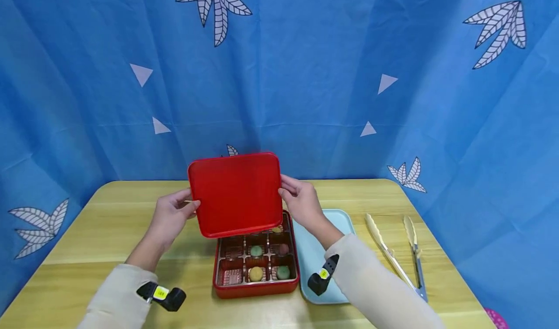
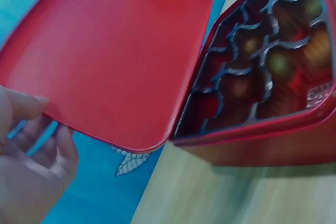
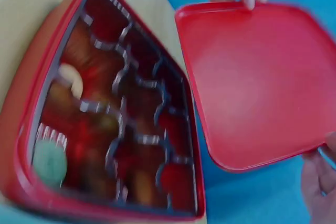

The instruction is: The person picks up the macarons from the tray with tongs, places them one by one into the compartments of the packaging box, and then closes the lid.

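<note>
A red rectangular lid is held up, tilted, over the back of a red box, its inner side facing me. My left hand pinches the lid's left edge between thumb and fingers. At the opposite edge my right hand grips it the same way. Inside the box is a divided insert with a silvery rim. Small round macarons sit in several compartments, among them a yellow one and a green one. The front left compartment holds none. The lid hides the back row in the head view.
A light blue tray lies right of the box, partly under my right forearm. Farther right, metal tongs with pale tips lie spread apart on the wooden table. A blue patterned curtain hangs behind the table.
</note>
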Tool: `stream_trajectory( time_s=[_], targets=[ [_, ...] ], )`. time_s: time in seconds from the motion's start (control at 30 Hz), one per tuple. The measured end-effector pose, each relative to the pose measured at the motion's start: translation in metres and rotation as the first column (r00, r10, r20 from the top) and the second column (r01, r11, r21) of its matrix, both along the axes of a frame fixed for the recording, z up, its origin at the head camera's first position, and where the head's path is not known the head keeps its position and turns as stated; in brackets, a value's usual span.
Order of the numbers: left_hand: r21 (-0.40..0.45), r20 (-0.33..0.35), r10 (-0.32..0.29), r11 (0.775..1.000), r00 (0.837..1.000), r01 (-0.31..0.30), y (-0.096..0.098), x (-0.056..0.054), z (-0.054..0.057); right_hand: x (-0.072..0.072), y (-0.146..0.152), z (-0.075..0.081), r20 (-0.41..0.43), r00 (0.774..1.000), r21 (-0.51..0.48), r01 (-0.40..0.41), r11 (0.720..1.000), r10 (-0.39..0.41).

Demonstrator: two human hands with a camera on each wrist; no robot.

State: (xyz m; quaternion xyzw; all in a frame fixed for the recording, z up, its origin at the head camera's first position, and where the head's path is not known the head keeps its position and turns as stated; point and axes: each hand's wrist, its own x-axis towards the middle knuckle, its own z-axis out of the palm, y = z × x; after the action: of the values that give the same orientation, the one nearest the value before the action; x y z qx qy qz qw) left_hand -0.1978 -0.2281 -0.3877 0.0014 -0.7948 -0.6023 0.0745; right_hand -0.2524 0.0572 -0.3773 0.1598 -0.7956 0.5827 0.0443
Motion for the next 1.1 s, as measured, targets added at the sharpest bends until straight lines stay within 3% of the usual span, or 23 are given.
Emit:
stream_trajectory(
  time_s=[0.17,0.3,0.4,0.5,0.67,0.77,0.87,0.97,1.1],
  targets=[
    [-0.023,-0.116,-0.037,0.999,0.993,0.034,0.010,0.007,-0.006,0.003,0.019,-0.011,-0.144,0.990,0.062,-0.004,0.998,0.013],
    [-0.116,-0.232,-0.057,0.993,0.971,0.030,0.017,0.010,-0.017,0.007,0.031,-0.026,-0.243,0.970,0.198,0.037,0.980,0.012],
    [-0.196,-0.307,-0.079,0.981,0.948,0.019,0.022,0.012,-0.026,0.012,0.039,-0.038,-0.358,0.933,0.271,0.087,0.959,0.017],
    [-0.266,-0.382,-0.092,0.964,0.919,-0.015,0.026,0.016,-0.034,0.015,0.045,-0.050,-0.486,0.873,0.292,0.116,0.949,0.043],
    [-0.398,-0.472,-0.140,0.915,0.870,-0.069,0.030,0.021,-0.049,0.018,0.052,-0.066,-0.624,0.778,0.288,0.135,0.948,0.079],
    [-0.459,-0.496,-0.189,0.885,0.848,-0.071,0.031,0.023,-0.059,0.019,0.055,-0.074,-0.668,0.738,0.294,0.141,0.945,0.098],
    [-0.524,-0.508,-0.221,0.847,0.832,-0.095,0.032,0.024,-0.069,0.019,0.058,-0.081,-0.677,0.725,0.321,0.133,0.938,0.128],
    [-0.593,-0.498,-0.236,0.795,0.835,-0.129,0.031,0.025,-0.078,0.019,0.060,-0.089,-0.667,0.723,0.388,0.134,0.912,0.178],
    [-0.672,-0.458,-0.273,0.729,0.846,-0.128,0.030,0.028,-0.088,0.023,0.062,-0.101,-0.650,0.716,0.486,0.135,0.863,0.255]
  ],
)
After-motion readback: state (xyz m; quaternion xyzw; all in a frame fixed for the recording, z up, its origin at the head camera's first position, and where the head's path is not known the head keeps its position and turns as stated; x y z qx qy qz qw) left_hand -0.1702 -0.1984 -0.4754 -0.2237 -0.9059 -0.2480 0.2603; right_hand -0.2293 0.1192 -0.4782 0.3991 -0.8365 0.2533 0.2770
